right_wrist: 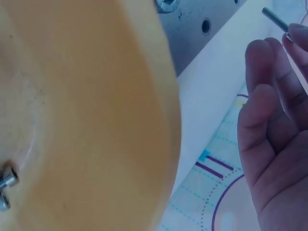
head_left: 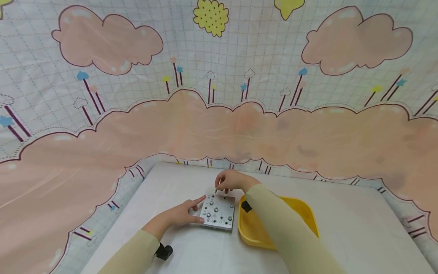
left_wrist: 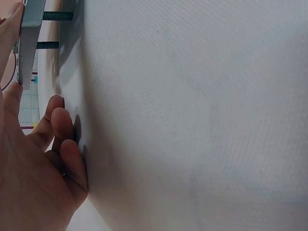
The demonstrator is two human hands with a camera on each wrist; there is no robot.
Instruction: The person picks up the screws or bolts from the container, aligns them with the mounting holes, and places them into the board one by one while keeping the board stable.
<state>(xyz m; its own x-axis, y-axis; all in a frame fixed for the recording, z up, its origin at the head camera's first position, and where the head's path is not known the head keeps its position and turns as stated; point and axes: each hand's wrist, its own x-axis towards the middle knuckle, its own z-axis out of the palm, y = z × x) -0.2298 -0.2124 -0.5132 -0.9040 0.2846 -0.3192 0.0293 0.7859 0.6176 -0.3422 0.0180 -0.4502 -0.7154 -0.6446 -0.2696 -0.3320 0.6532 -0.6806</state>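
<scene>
A small screw [right_wrist: 274, 21] is pinched at the fingertips of the right hand [head_left: 232, 181], its threaded end pointing away from the hand, above the far edge of a metal plate [head_left: 218, 213]. The remaining fingers [right_wrist: 262, 91] of that hand are loosely curled. The plate lies flat on a white table [head_left: 349, 224], near its middle, and several screws are seen standing in its holes, while other holes [right_wrist: 206, 26] are open. The plate is steadied by the left hand [head_left: 181, 215]: its thumb is laid against the near left edge and its forefinger is stretched straight along the left side toward the far corner. From the left wrist view the other fingers [left_wrist: 65, 125] are seen curled against the table, and nothing is enclosed by them. Just to the right of the plate a yellow tray [head_left: 260, 232] is set, partly covered by the right sleeve; two screws [right_wrist: 6, 185] are lying in it. The table is backed and surrounded by a cloth [head_left: 219, 121] printed with pink clouds.
</scene>
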